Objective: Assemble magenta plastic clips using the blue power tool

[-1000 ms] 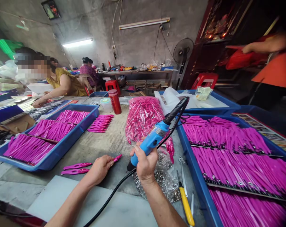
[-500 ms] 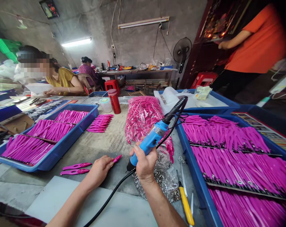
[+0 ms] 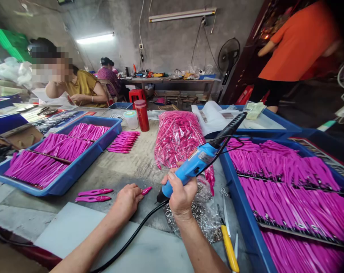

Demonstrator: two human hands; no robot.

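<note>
My left hand [image 3: 127, 201] is closed around a slim pink plastic piece [image 3: 147, 190], its glossy pointed end sticking out past the fingertips. My right hand [image 3: 182, 194] grips a blue electric screwdriver [image 3: 187, 168], tilted with its black nose down, just right of the pink piece and apart from it. The tool's bit is too small to make out clearly. Two pink pieces with long openings [image 3: 93, 198] lie left of my left hand. Beneath my right wrist, a clear plastic bag of small metal parts [image 3: 201, 219] lies on the table.
Blue trays of pink pieces flank me, one left [image 3: 51, 189] and one right [image 3: 231, 189]. Ahead are a pink-filled bag [image 3: 179, 138], a pink stack [image 3: 123, 142] and a red bottle [image 3: 142, 116]. A yellow-handled tool [image 3: 229, 248] lies right. Other people are around.
The view has shifted, so the table's things appear displaced. Both hands keep their holds, with the screwdriver tilted a little flatter. The person in orange has moved left and turned; the seated person has raised a hand.
</note>
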